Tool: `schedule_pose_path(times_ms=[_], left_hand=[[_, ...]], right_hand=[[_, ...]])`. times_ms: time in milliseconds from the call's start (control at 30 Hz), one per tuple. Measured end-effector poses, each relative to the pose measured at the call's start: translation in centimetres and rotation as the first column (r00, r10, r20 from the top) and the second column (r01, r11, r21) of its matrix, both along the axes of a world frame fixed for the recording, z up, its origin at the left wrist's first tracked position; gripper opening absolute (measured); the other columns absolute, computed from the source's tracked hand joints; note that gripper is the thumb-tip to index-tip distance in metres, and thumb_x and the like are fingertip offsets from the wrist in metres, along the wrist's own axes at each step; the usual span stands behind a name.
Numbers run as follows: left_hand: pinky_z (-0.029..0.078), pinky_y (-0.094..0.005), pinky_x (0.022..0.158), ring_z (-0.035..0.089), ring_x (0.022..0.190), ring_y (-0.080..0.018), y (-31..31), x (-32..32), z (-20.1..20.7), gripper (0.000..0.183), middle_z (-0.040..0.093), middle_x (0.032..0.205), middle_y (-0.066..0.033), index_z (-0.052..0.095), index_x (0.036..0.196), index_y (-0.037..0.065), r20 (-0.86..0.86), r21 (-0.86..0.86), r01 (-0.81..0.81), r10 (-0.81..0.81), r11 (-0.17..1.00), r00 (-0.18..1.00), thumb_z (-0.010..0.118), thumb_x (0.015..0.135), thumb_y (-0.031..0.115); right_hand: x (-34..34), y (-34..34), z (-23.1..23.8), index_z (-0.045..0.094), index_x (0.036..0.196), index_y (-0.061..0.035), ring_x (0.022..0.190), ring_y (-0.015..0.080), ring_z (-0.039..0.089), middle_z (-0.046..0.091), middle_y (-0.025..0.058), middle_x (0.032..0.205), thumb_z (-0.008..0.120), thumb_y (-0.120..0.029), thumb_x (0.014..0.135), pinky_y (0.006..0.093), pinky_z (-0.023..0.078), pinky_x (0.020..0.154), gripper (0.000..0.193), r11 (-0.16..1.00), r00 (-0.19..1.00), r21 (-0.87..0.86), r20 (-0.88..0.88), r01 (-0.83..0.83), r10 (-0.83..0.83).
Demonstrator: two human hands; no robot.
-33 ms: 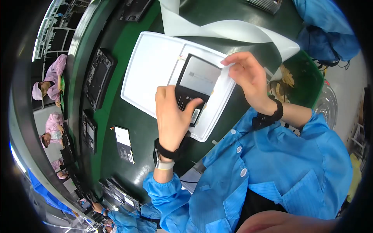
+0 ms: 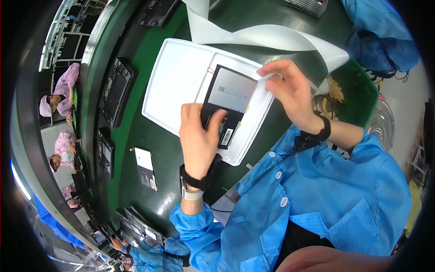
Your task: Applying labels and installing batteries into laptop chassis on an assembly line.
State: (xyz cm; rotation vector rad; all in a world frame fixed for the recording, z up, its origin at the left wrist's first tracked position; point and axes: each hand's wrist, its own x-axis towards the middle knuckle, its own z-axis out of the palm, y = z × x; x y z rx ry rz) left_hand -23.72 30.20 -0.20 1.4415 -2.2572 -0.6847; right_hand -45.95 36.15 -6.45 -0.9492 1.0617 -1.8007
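Observation:
A flat laptop battery (image 2: pixel 232 93), silver on its far half and black on its near half, lies in the right-hand compartment of a white plastic tray (image 2: pixel 174 86). My left hand (image 2: pixel 198 140) grips its left edge, the thumb across the black half and the other fingers bent down at the side, their tips hidden. At the tray's far right corner, my right hand (image 2: pixel 290 90) pinches the rim between thumb and forefinger. A short wire with a connector (image 2: pixel 210 70) sticks out by the battery's far left corner. Both wrists wear black bands.
A second battery (image 2: pixel 145 167) lies on the green table, left of my left hand. Opened laptop bases (image 2: pixel 117 90) line the left side. A white strip (image 2: pixel 272 36) curls beyond the tray. A green bin (image 2: pixel 358 90) stands at right. Other people in pink work at far left.
My left hand has shifted slightly left, and its thumb has drawn back across the black half, baring more of the battery. The right hand stays at the tray's corner.

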Motion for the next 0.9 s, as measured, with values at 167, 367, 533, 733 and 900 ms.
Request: schedule_pose_path(times_ms=[167,367,533,733,900], left_hand=[[0.048,-0.0276,0.069,0.063,0.075,-0.0157,3.0,0.7,1.0,0.016,0.065,0.081,-0.0101,0.062,0.102,-0.004,-0.216,0.162,-0.166,0.199,0.973,0.956,0.064,0.102,0.012],[0.046,-0.0212,0.074,0.058,0.082,-0.0061,5.3,0.5,0.6,0.019,0.066,0.093,-0.0026,0.058,0.116,-0.002,-0.617,0.378,-0.137,0.36,0.916,0.7,0.06,0.106,0.014],[0.048,-0.0244,0.086,0.063,0.092,-0.0107,6.1,1.9,-0.7,0.018,0.067,0.106,-0.0074,0.056,0.12,0.0,-0.903,0.429,0.369,0.386,0.825,0.187,0.05,0.108,0.012],[0.049,-0.0259,0.09,0.063,0.1,-0.01,6.1,0.7,-0.4,0.019,0.069,0.112,-0.0073,0.058,0.121,0.0,-0.831,0.246,-0.273,0.347,0.93,0.434,0.053,0.108,0.013],[0.049,-0.0243,0.087,0.063,0.096,-0.0087,6.3,0.8,-1.6,0.019,0.069,0.107,-0.0066,0.058,0.12,-0.001,-0.819,0.254,-0.284,0.362,0.925,0.446,0.055,0.108,0.014]], right_hand=[[-1.5,-0.9,2.2,0.062,0.12,0.0029,0.103,0.0117,0.064,0.064,0.0091,0.122,0.072,-0.003,0.094,0.0285,0.054,0.09,0.029,0.946,0.95,0.09,0.023,-0.311,0.31],[-1.2,-0.9,4.1,0.066,0.114,0.0012,0.086,0.0087,0.063,0.07,0.0059,0.098,0.072,-0.002,0.093,0.0226,0.051,0.076,0.021,0.865,0.862,0.09,0.179,-0.494,0.474],[0.7,-1.9,3.4,0.07,0.109,0.0036,0.083,0.0082,0.065,0.072,0.0073,0.098,0.07,0.0,0.094,0.0217,0.052,0.073,0.016,0.88,0.865,0.077,0.246,-0.468,0.438],[3.0,0.9,6.3,0.07,0.109,0.0066,0.093,0.0139,0.07,0.072,0.0108,0.104,0.07,0.004,0.093,0.0264,0.058,0.081,0.017,0.872,0.866,0.024,0.133,-0.49,0.483],[4.1,1.3,6.4,0.068,0.107,0.0072,0.096,0.0163,0.071,0.071,0.0116,0.105,0.071,0.009,0.089,0.027,0.058,0.083,0.018,0.915,0.915,0.001,0.0,-0.403,0.403]])
